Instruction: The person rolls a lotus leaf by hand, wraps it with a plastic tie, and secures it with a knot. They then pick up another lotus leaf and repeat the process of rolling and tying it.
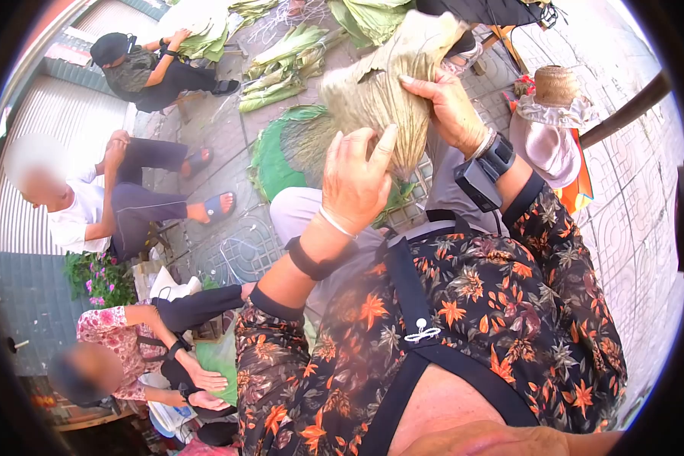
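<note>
Floral orange-and-black shirt sleeves (463,304) fill the foreground, leading up to both hands at the big dried, pale tan leaf (380,91) held over the lap. At about one o'clock from the picture's centre, the right hand (450,106) has its fingers (422,85) closed on the leaf's right edge, thumb hidden behind it. At twelve o'clock, the left hand (357,178) rests against the leaf's lower edge, fingers (384,148) loosely apart and extended upward; whether they pinch it cannot be told. Green leaf bundles (281,68) lie on the paving at eleven o'clock.
</note>
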Tool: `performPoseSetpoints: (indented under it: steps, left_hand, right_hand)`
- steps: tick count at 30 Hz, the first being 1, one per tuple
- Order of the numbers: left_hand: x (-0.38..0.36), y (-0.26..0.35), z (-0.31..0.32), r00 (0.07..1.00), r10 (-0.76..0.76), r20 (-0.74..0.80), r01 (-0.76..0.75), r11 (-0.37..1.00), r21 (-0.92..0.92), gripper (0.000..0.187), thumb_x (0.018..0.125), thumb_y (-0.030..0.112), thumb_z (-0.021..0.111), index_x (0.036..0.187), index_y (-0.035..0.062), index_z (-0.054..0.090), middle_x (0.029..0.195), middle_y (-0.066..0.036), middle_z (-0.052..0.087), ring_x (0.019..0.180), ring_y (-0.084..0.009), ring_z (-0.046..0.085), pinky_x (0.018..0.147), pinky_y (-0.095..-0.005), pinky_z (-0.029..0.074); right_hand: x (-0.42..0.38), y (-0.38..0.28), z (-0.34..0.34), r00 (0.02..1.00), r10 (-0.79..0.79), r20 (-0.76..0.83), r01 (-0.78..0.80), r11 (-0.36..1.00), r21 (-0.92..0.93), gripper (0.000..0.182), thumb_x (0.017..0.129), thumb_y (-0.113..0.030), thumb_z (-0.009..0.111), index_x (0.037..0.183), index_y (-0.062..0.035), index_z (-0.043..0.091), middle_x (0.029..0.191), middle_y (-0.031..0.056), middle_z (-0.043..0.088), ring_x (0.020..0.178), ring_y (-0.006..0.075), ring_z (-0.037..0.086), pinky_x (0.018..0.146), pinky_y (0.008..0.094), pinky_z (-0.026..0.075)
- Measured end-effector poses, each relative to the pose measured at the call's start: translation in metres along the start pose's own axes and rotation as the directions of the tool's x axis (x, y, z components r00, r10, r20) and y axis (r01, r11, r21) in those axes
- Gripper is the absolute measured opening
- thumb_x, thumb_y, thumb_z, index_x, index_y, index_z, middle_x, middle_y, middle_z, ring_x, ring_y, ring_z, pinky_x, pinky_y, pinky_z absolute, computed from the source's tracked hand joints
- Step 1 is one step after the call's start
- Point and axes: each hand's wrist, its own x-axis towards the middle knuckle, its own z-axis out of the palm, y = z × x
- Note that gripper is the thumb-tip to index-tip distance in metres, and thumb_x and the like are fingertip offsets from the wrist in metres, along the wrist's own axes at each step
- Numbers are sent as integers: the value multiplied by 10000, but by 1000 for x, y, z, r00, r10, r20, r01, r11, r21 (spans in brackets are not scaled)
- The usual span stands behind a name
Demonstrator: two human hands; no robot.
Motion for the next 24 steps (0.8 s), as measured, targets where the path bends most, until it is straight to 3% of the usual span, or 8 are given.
performPoseSetpoints:
  steps: [3,7,8,11,15,17,21,24]
  left_hand:
    - [2,-1,1,980,-195,46,197,902,-383,598,715,163,721,1264,54,509,1181,-192,505,1069,-361,520,925,-405,430]
    - [7,-31,32,668,-704,241,534,227,-815,712,838,379,656,1340,-24,352,1323,-182,447,1176,-275,476,959,-411,403]
    - [5,-38,39,596,-715,367,532,9,-847,753,865,461,605,1362,-21,309,1366,-151,420,1205,-249,451,967,-393,402]
    - [-3,-44,56,724,-464,511,287,-471,-834,750,866,487,591,1367,1,317,1380,-133,407,1202,-249,453,974,-393,402]
    - [-18,-32,62,680,-468,564,142,-671,-727,569,878,340,626,1305,25,419,1282,-104,508,1144,-235,503,967,-412,418]
    - [-22,-36,68,625,-540,564,105,-658,-746,494,874,246,634,1275,20,456,1241,-102,541,1124,-239,521,967,-407,422]
    - [-22,-37,64,571,-600,561,53,-655,-754,419,859,112,632,1245,20,495,1212,-100,565,1100,-239,543,965,-400,429]
    - [-22,-32,57,587,-637,500,52,-586,-808,420,864,100,621,1254,24,486,1224,-100,559,1115,-242,534,976,-409,420]
  right_hand:
    - [-6,-21,1,995,-66,69,81,966,-247,271,878,-125,599,1108,18,581,1035,63,648,903,116,608,826,272,482]
    - [-19,-25,11,981,-44,191,119,909,-400,302,896,-148,587,1154,8,580,1045,40,635,926,98,579,826,262,466]
    - [-23,-22,14,978,10,207,79,904,-419,298,895,-149,590,1149,8,585,1043,37,629,927,96,572,827,262,463]
    - [-30,-7,18,960,95,263,29,902,-430,304,883,-150,612,1134,20,591,1032,25,596,926,91,544,850,265,443]
    - [-31,22,4,938,271,217,-251,961,-116,341,864,-115,629,1166,27,556,1065,53,602,962,137,567,898,298,442]
    - [-32,27,1,926,336,171,-345,938,25,351,860,-96,626,1180,21,542,1089,71,608,986,156,576,916,316,446]
    - [-32,41,-6,898,433,83,-440,891,113,351,856,-80,623,1182,20,541,1104,90,612,1006,180,583,924,328,449]
    - [-32,45,-11,897,441,-1,-441,897,-5,344,854,-121,643,1167,-2,559,1079,63,634,986,150,606,886,312,470]
